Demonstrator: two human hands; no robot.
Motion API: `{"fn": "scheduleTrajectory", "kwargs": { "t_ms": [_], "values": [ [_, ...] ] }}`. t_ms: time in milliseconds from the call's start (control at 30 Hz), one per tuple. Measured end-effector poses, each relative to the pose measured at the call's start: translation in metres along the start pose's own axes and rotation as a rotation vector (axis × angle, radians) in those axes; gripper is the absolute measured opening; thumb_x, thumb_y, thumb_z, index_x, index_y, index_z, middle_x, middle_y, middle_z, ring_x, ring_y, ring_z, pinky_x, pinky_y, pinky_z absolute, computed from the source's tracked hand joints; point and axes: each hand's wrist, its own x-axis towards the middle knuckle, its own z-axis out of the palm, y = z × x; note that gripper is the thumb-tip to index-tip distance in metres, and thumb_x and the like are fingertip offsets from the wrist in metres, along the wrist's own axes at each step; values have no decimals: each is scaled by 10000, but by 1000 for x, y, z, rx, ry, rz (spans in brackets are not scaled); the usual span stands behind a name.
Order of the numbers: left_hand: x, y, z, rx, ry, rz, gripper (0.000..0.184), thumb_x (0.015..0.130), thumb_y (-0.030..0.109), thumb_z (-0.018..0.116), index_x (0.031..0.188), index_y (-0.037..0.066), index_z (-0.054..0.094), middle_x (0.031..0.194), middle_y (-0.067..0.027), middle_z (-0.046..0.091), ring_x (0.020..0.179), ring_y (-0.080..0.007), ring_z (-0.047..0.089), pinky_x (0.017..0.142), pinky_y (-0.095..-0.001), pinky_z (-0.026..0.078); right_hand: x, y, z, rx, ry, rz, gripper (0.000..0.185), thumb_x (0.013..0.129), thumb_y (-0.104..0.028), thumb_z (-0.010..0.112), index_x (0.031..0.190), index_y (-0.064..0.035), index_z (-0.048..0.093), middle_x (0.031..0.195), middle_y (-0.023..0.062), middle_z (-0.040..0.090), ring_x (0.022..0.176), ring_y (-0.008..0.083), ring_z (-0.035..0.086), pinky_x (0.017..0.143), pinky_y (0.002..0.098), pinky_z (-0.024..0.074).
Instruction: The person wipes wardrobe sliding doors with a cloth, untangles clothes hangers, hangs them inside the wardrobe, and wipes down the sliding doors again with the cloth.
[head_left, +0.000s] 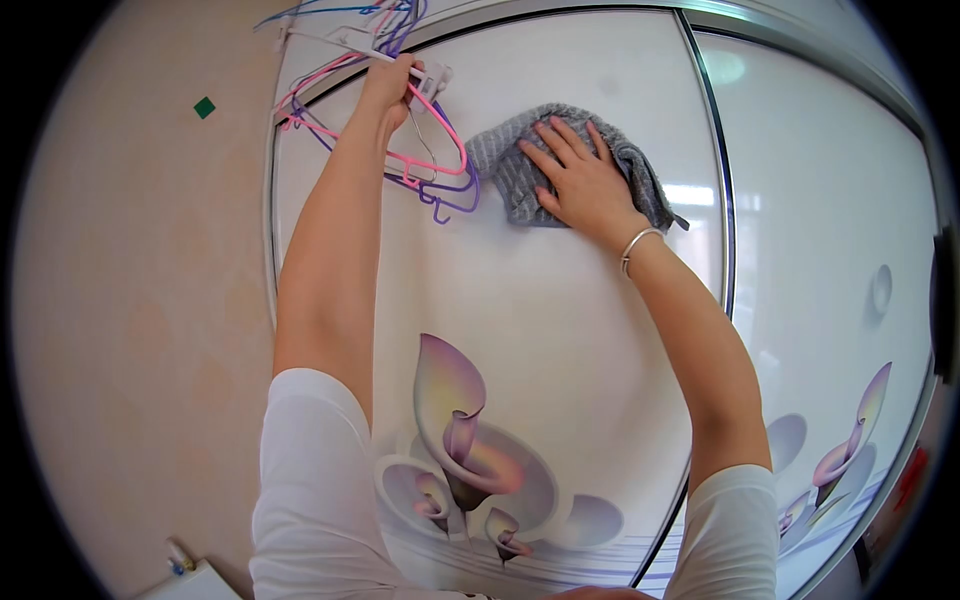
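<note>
Sleeves (315, 480) — grey cloth (510, 180) under right fingers (572, 138) — hangers (463, 152) in left hand (392, 82).

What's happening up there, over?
Right hand pressing grey cloth flat to white door panel. Left hand raised, gripping hanger bunch. Hangers dangling beside cloth.
</note>
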Motion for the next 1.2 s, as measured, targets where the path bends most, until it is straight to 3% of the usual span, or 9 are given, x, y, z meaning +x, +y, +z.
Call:
{"fn": "scheduleTrajectory", "kwargs": {
  "t_ms": [200, 533, 833, 900, 967, 1000, 1100, 1133, 1200],
  "values": [
    [-22, -20, -17, -26, -6, -40, 147, 896, 127, 557, 848, -11, 576, 732, -90, 603, 619, -180, 594, 554, -333, 525, 1, -5, -1, -22, 28, 16, 538, 879, -303, 531, 1391, -168, 437, 1471, 56, 371, 1409, 208, 239, 1162, 468, 111],
    [-43, -2, -17, -184, 113, -99, 134, 857, 64, 590, 888, -64, 565, 789, -127, 581, 660, -200, 576, 596, -327, 514, 0, -13, -31, 186, 141, -21, 455, 732, 23, 574, 1170, -97, 588, 1239, 67, 519, 1196, 257, 445, 999, 376, 358],
    [-52, 8, -9, -272, 79, -119, 212, 906, 98, 548, 1013, -83, 515, 910, -153, 602, 798, -239, 640, 721, -359, 541, -34, -62, -28, 477, -148, -230, 182, 735, 5, 552, 878, -80, 626, 1012, 37, 574, 996, 246, 509, 897, 408, 407],
    [-68, 19, -4, -232, 55, -135, 204, 916, 90, 509, 1019, -85, 522, 933, -159, 619, 824, -237, 643, 717, -380, 550, -28, -71, -33, 584, -72, -118, 69, 769, -69, 538, 782, -39, 600, 819, 87, 590, 841, 290, 557, 777, 408, 441],
    [-74, 23, -8, -189, 31, -142, 217, 931, 99, 476, 1043, -81, 523, 962, -163, 631, 847, -238, 646, 728, -399, 554, -15, -75, -31, 732, -37, 48, 127, 790, -145, 559, 746, -33, 600, 731, 128, 598, 744, 308, 585, 703, 424, 459],
    [-74, 22, -11, -166, 18, -139, 231, 941, 111, 462, 1064, -75, 520, 980, -164, 634, 857, -241, 647, 740, -407, 553, -7, -76, -40, 808, -130, 169, 229, 854, -194, 542, 759, 8, 592, 611, 163, 533, 582, 255, 560, 601, 395, 443],
    [-76, 18, -12, -148, 25, -161, 246, 959, 133, 443, 1098, -55, 519, 994, -154, 641, 865, -244, 648, 761, -416, 551, 13, -70, -40, 1131, -305, 429, 270, 886, -223, 552, 752, 4, 609, 550, 93, 490, 546, 141, 499, 557, 323, 410],
    [-79, 19, -11, -150, 37, -166, 247, 963, 137, 440, 1105, -48, 520, 992, -148, 643, 863, -244, 648, 765, -415, 550, 17, -66, -41, 1158, -357, 453, 246, 901, -234, 560, 818, -14, 631, 657, 35, 538, 656, 72, 474, 586, 253, 394],
    [-83, 21, -9, -169, 22, -163, 246, 961, 137, 445, 1101, -50, 524, 985, -147, 645, 864, -241, 648, 757, -408, 549, 23, -61, -24, 1324, -212, 446, 203, 901, -207, 561, 882, -21, 640, 788, 24, 588, 746, 77, 498, 634, 238, 404]
  ]
}}
